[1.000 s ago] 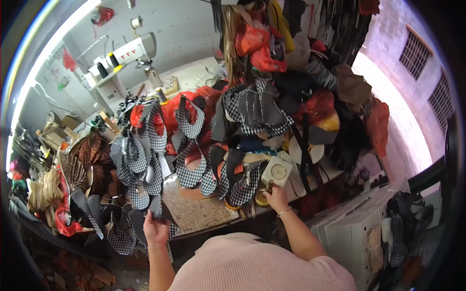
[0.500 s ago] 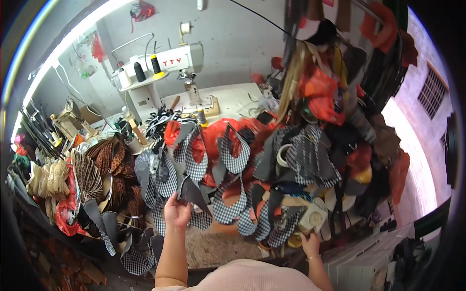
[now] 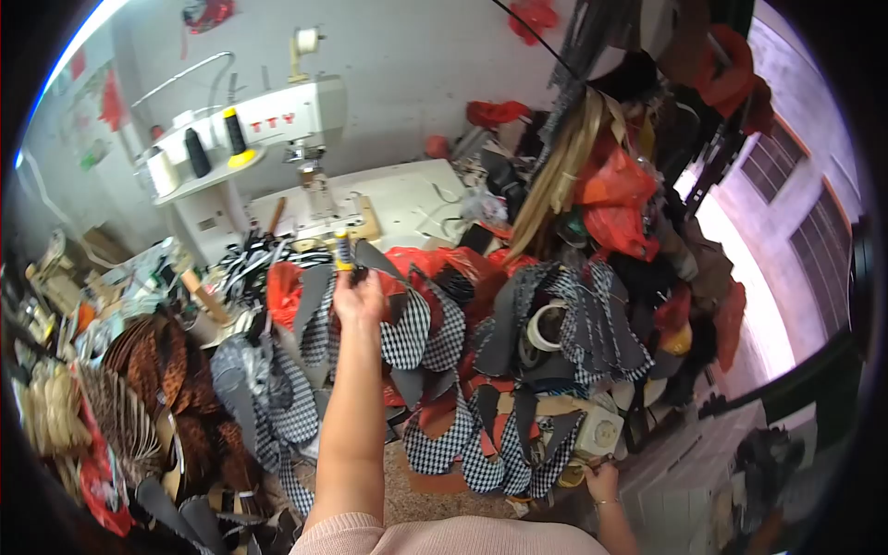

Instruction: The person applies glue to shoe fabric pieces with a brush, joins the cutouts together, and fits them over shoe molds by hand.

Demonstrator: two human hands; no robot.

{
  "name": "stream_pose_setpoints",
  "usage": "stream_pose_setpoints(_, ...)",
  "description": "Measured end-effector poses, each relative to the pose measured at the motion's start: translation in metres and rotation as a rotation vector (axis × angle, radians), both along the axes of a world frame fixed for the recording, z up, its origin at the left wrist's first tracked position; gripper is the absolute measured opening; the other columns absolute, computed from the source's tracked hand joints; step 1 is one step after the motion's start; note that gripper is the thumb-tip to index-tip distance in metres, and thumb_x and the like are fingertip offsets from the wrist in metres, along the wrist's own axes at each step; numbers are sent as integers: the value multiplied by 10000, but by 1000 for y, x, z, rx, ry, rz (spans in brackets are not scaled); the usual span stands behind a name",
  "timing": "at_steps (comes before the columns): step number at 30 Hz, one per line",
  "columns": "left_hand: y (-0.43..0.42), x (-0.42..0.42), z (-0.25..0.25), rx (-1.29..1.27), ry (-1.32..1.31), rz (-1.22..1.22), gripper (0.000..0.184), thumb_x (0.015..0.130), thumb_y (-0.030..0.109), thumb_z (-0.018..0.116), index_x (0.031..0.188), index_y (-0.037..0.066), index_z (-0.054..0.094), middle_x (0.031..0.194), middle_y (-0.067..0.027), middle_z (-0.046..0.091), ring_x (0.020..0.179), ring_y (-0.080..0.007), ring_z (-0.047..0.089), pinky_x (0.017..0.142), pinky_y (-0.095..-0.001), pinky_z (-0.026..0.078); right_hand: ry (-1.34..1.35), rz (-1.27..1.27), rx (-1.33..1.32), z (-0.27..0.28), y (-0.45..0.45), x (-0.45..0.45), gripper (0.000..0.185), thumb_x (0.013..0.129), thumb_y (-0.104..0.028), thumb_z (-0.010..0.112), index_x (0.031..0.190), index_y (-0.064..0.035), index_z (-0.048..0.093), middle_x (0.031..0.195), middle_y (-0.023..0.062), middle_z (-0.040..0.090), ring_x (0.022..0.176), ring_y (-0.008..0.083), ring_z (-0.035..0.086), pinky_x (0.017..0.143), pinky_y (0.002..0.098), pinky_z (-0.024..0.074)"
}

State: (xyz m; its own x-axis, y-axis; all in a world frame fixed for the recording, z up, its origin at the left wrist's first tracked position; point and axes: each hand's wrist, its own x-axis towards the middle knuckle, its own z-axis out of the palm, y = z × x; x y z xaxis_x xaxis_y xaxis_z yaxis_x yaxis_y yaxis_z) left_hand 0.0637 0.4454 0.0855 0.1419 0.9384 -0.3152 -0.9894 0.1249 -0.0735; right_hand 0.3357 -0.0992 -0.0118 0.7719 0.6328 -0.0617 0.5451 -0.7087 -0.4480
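My left hand (image 3: 361,298) reaches forward over the piled bench, fingers closed at the upper end of a black-and-white checked shoe-upper piece (image 3: 407,326) with grey backing. The fingertips are partly hidden. Just beyond them stands a yellow-based thread spool (image 3: 344,252). More checked pieces (image 3: 439,442) hang in bunches along the bench's front. Low on the right, my right hand (image 3: 601,481) is curled at the lower edge of a cream box with a round dial (image 3: 599,433); what its fingers grip, if anything, is too small to tell.
Behind the pile stands a white sewing machine (image 3: 314,176), with thread cones (image 3: 197,153) on its shelf. Brown patterned pieces (image 3: 176,379) and pale bundles (image 3: 48,402) fill the left. Straps and red bags (image 3: 618,199) hang at right, above a white tape roll (image 3: 548,326).
My left hand has moved forward and up, from the bench's front edge to beside the spool, bringing a checked piece with it. The view has shifted; my right hand stays by the dial box.
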Motion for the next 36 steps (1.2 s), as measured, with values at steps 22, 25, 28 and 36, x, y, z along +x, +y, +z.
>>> stream_pose_setpoints(22, -101, 204, -97, 700, 1680, -464, 741, 667, 323, 718, 1231, -31, 392, 1167, -252, 494, 1079, -363, 489, 927, -398, 371, 45, -138, -60, -3, 9, 10, 197, 673, -145, 715, 784, -5, 633, 694, 132, 633, 640, 233, 635, 586, 338, 488)
stream_pose_setpoints(25, -103, 209, -78, 756, 1895, -635, 848, 636, 369, 729, 1268, -22, 321, 1171, -246, 494, 1088, -359, 483, 919, -402, 372, 41, -193, -121, -1, 10, 10, 286, 647, -233, 730, 792, -3, 642, 693, 157, 630, 668, 295, 629, 614, 368, 494)
stream_pose_setpoints(28, -99, 216, -78, 760, 1941, -561, 879, 616, 339, 730, 1286, -8, 279, 1069, -244, 556, 999, -375, 538, 863, -420, 409, -15, -167, -161, -23, -2, 21, 311, 644, -262, 730, 781, 2, 641, 708, 173, 628, 683, 317, 622, 631, 383, 493)
stream_pose_setpoints(36, -119, 126, 18, 740, 1269, 171, 630, 683, 107, 687, 1226, 16, 379, 995, -149, 586, 938, -246, 555, 838, -322, 423, -35, -116, -129, -20, -3, 19, 337, 665, -270, 719, 831, 10, 630, 750, 202, 620, 730, 342, 615, 655, 393, 478)
